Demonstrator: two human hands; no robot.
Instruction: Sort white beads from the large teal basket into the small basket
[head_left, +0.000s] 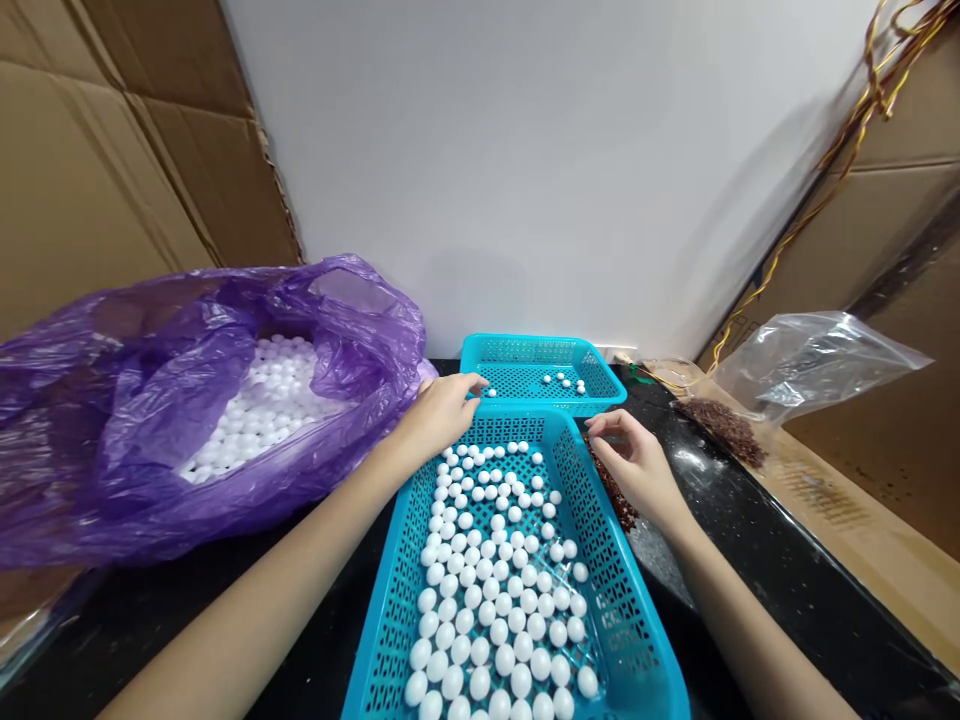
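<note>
1. Black countertop (757,560) carries the work area; a white wall (525,150) stands behind it, with cardboard (75,200) on both sides.
2. Left hand (442,410): palm down, fingers loosely extended and not closed on anything. The fingertips lie at the seam between the two baskets. One small white ball (491,392) sits just past the fingertips; contact cannot be confirmed.
3. Right hand (637,465): fingers curled, thumb and forefinger drawn into a narrow pinch above the right rim of the near basket. Whether the pinch contains anything is too small to tell.
4. Near basket (390,600): blue, perforated, lying between both forearms. Its floor is covered with many white balls (487,590), packed most densely toward the person.
5. Far basket (525,342): same blue type, touching the far end of the near basket. It holds only a few balls (566,381), grouped at its right side.
6. Purple bag (150,400): lies left of the baskets, mouth open, with a large heap of white balls (262,400) inside. The left wrist is just beside it.
7. Brown bits (615,490): scattered on the countertop along the right wall of the near basket, under the right hand.
8. Clear bag (810,360): lies well to the right, with a second pile of brown bits (724,428) at its mouth.
9. Wires (862,110): run down the right-hand cardboard.
</note>
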